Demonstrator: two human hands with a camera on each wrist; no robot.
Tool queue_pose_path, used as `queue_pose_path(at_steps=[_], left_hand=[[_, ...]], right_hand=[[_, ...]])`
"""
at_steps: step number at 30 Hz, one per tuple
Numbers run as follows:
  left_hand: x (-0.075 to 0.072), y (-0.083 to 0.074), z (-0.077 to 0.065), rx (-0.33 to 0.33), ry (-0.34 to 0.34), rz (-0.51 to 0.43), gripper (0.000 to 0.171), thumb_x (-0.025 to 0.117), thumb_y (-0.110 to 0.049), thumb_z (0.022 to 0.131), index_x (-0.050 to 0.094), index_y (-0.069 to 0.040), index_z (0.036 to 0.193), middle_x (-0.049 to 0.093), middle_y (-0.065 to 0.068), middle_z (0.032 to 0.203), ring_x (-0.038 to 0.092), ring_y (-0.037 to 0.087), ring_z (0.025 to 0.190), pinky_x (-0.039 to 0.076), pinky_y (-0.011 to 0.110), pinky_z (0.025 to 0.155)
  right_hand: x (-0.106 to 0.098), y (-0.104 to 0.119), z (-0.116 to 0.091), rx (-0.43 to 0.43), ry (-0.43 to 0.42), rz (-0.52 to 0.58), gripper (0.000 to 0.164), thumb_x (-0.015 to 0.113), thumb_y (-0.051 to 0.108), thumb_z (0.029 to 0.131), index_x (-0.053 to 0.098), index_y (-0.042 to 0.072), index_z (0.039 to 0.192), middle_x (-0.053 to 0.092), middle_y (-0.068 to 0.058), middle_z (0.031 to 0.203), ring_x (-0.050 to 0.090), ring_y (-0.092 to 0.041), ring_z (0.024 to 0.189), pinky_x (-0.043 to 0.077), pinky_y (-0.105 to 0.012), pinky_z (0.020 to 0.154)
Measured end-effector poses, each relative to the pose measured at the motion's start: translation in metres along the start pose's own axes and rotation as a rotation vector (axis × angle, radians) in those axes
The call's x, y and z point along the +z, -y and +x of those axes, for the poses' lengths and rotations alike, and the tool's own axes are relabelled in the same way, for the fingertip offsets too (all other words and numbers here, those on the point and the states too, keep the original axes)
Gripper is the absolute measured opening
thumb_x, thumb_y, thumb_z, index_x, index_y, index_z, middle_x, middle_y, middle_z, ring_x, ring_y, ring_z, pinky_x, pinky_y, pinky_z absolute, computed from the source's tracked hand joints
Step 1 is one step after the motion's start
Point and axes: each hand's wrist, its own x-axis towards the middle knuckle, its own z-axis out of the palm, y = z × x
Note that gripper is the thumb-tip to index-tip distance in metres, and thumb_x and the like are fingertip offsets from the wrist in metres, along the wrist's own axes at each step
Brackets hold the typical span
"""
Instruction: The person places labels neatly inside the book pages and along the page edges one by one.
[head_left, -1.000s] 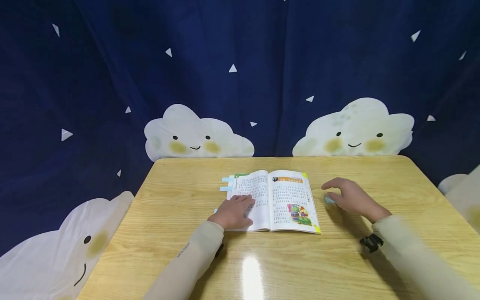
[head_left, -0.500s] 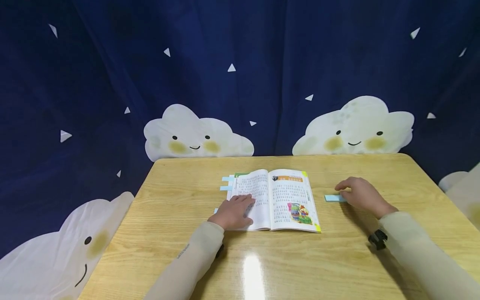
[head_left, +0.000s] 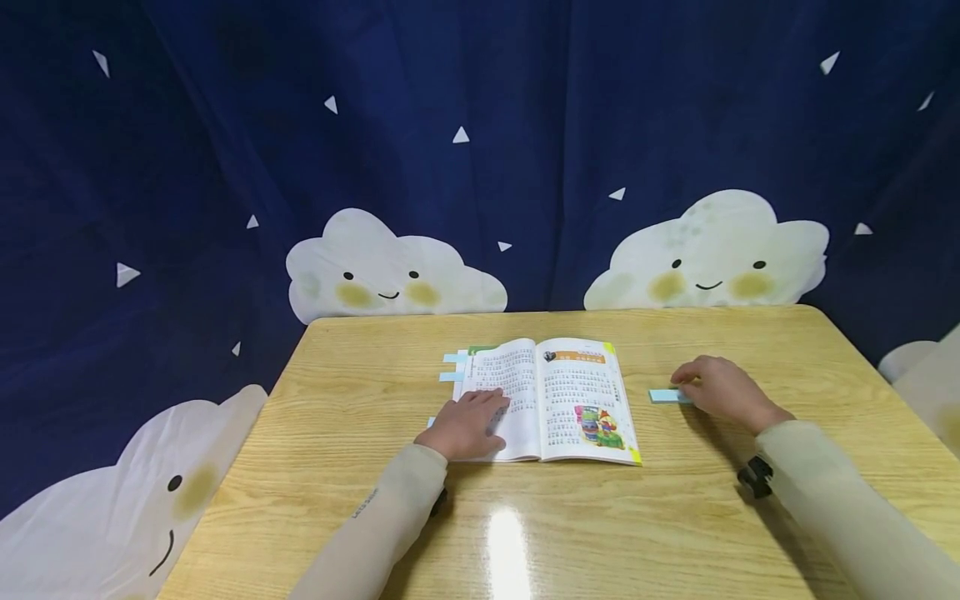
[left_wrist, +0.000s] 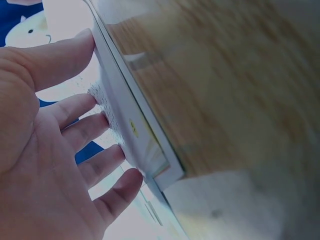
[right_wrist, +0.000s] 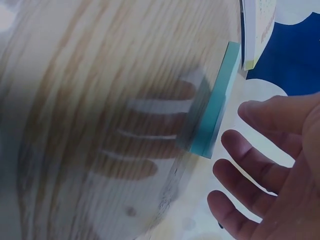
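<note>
Curtain [head_left: 480,67]: dark blue, cloud-printed, hung behind the table.
Table [head_left: 337,367]: pale wood, bore book and pad.
Book [head_left: 566,396]: lay spread near the middle.
Left hand [head_left: 467,423]: rested on the left page, fingers extended, grasping nothing.
Right hand [head_left: 723,393]: beside the pad's right end, fingers loosely bent, released; a slight gap showed in the wrist view.
Blue pad [head_left: 666,396]: on the table, right of the book and apart from it.
Blue tabs [head_left: 452,377]: jutted from the book's left edge.
Step, as judged: working at the pad, book steadied.
Next, as judged: called for a fine thumb-and-finger pinch.
Change: a second earlier the right hand was nearer the book, covering more of the pad; left hand unchanged.
</note>
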Motion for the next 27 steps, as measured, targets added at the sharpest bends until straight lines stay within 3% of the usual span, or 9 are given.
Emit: queue_pose_path(at_steps=[12,22,27], left_hand=[[0.001,-0.001,0.001,0.001,0.004,-0.005,0.064,0.061,-0.039,0.095,0.039,-0.024,0.153,0.032,-0.003,0.163,0.034,0.026,0.149,0.035,0.056,0.116],[0.003,-0.002,0.0,0.002,0.015,-0.011,0.064,0.061,-0.04,0.096,0.039,-0.024,0.153,0.032,-0.003,0.164,0.032,0.026,0.15,0.034,0.056,0.117],[0.002,0.001,-0.002,0.016,-0.009,-0.023,0.064,0.061,-0.039,0.095,0.039,-0.023,0.153,0.033,-0.001,0.163,0.034,0.027,0.149,0.034,0.057,0.116]], right_hand=[[0.004,0.001,-0.004,-0.011,0.025,-0.015,0.016,0.064,0.01,0.09,0.076,0.003,0.099,0.074,-0.015,0.095,0.068,-0.033,0.089,0.055,-0.052,0.078],[0.011,-0.001,-0.003,0.05,0.034,0.014,0.008,0.066,0.009,0.089,0.074,0.007,0.091,0.071,-0.01,0.087,0.057,-0.018,0.073,0.05,-0.038,0.065],[0.01,-0.001,0.003,0.048,0.053,0.02,0.008,0.066,0.009,0.088,0.073,0.006,0.091,0.072,-0.011,0.089,0.061,-0.021,0.077,0.052,-0.044,0.07]])
